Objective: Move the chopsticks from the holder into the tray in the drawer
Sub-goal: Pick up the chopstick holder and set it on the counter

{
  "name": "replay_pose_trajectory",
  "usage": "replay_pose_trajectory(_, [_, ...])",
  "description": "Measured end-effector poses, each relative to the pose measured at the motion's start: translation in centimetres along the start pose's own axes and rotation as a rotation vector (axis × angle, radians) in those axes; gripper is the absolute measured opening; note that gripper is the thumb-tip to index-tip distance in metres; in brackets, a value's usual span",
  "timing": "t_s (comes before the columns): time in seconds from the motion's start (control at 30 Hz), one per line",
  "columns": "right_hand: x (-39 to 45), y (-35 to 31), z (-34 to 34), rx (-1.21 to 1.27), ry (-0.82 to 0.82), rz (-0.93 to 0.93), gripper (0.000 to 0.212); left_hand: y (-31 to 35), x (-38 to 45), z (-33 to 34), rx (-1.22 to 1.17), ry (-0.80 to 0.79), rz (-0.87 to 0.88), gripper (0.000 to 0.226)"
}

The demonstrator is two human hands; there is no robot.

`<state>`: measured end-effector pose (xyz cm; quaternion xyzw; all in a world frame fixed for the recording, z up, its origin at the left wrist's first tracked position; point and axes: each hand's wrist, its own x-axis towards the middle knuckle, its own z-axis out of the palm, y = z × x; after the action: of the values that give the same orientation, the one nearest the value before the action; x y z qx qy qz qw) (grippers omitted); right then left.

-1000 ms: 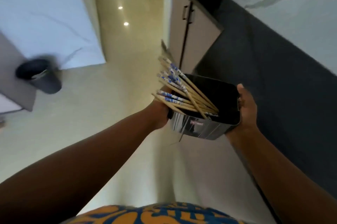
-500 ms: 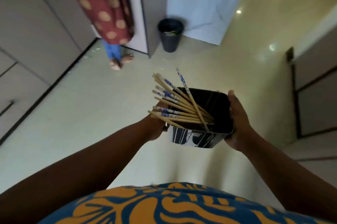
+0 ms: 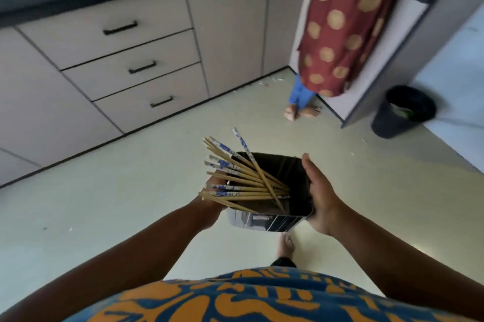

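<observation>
The view is now swung onto the beige cabinet drawers (image 3: 141, 67), all shut. The dark square metal holder (image 3: 269, 219) of blue-tipped wooden chopsticks (image 3: 243, 180) is clasped between left hand (image 3: 209, 206) and right hand (image 3: 320, 198), the fingers closed on its sides; nothing is transferred yet.

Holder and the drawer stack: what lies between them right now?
Head view: only bare floor separates the holder, gripped by both hands, from the shut drawers.

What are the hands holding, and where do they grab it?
Both hands hold the holder of chopsticks: left hand on its left side, right hand on its right side.
</observation>
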<state>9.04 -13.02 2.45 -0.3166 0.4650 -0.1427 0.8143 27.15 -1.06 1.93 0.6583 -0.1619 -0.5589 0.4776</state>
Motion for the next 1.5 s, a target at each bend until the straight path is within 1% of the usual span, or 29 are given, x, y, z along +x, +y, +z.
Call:
replay_pose_trajectory(0.03, [1.6,-1.0,0.9,-0.020,-0.032,0.024,0.063,0.8,0.4,-0.7,-0.035,0.077,0.021,0.043])
replay_pose_trajectory(0.07, [3.1,-2.0,1.8,-0.048,-0.063,0.050,0.064,1.5,1.0,-1.6,-0.076,0.136,0.028,0.052])
replay_pose_trajectory(0.1, [4.5,-3.1,2.8,-0.087,-0.090,0.079,0.065,2.4,1.7,-2.3,-0.117,0.174,0.037,0.062])
replay_pose_trajectory(0.17, [7.2,-5.4,4.7,-0.197,-0.120,0.135,0.066,4.1,2.7,-3.0,-0.168,0.240,0.061,0.069])
replay_pose_trajectory(0.2, [8.4,-6.6,5.6,-0.260,-0.133,0.154,0.067,4.8,3.2,-3.3,-0.183,0.295,0.044,0.066])
replay_pose_trajectory(0.27, [11.0,-9.1,7.6,-0.381,-0.173,0.174,0.070,6.7,4.3,-4.1,-0.282,0.404,0.038,0.051])
replay_pose_trajectory(0.33, [13.2,-11.4,9.9,-0.473,-0.202,0.187,0.070,8.2,5.6,-4.8,-0.367,0.491,0.075,0.038])
replay_pose_trajectory(0.4, [15.1,-13.1,12.4,-0.515,-0.244,0.187,0.066,9.8,6.5,-5.7,-0.431,0.562,0.080,0.035])
replay_pose_trajectory(0.5, [17.8,-14.7,16.1,-0.544,-0.297,0.185,0.057,11.6,7.7,-7.9,-0.509,0.640,0.067,0.036])
replay_pose_trajectory(0.6, [21.1,-15.2,20.1,-0.589,-0.289,0.182,0.059,13.3,9.6,-11.5,-0.511,0.724,0.085,0.034])
replay_pose_trajectory(0.7, [24.4,-15.8,24.5,-0.581,-0.283,0.178,0.060,15.7,11.7,-15.8,-0.526,0.721,0.181,0.027])
replay_pose_trajectory(0.77, [26.5,-16.5,27.6,-0.567,-0.261,0.175,0.061,17.3,13.5,-19.2,-0.546,0.721,0.186,0.032])
replay_pose_trajectory(0.8, [27.5,-17.0,29.2,-0.562,-0.253,0.167,0.066,18.2,14.3,-21.0,-0.556,0.722,0.188,0.034])
replay_pose_trajectory(0.93, [31.2,-19.6,36.0,-0.546,-0.251,0.078,0.104,23.0,17.1,-28.7,-0.517,0.654,0.284,0.041])
replay_pose_trajectory(1.0, [33.2,-21.5,39.7,-0.508,-0.252,0.042,0.114,26.0,18.6,-32.2,-0.477,0.641,0.360,0.037])
replay_pose_trajectory(1.07, [35.1,-23.6,43.0,-0.462,-0.272,0.015,0.108,28.8,20.1,-34.8,-0.436,0.635,0.421,0.038])
replay_pose_trajectory(1.17, [38.0,-27.1,47.3,-0.390,-0.318,-0.030,0.079,32.5,23.1,-37.7,-0.393,0.601,0.504,0.046])
replay_pose_trajectory(1.2, [39.0,-28.4,48.7,-0.374,-0.317,-0.042,0.073,33.7,24.1,-38.6,-0.394,0.610,0.514,0.047])
replay_pose_trajectory(1.3, [42.6,-32.2,52.6,-0.326,-0.345,-0.086,0.071,37.8,27.5,-41.6,-0.406,0.649,0.540,0.044])
replay_pose_trajectory(1.4, [47.0,-35.3,56.3,-0.297,-0.387,-0.095,0.068,41.9,30.9,-44.6,-0.402,0.661,0.577,0.033])
replay_pose_trajectory(1.5, [51.5,-37.5,59.8,-0.301,-0.397,-0.091,0.074,44.8,34.3,-47.3,-0.487,0.734,0.545,0.032])
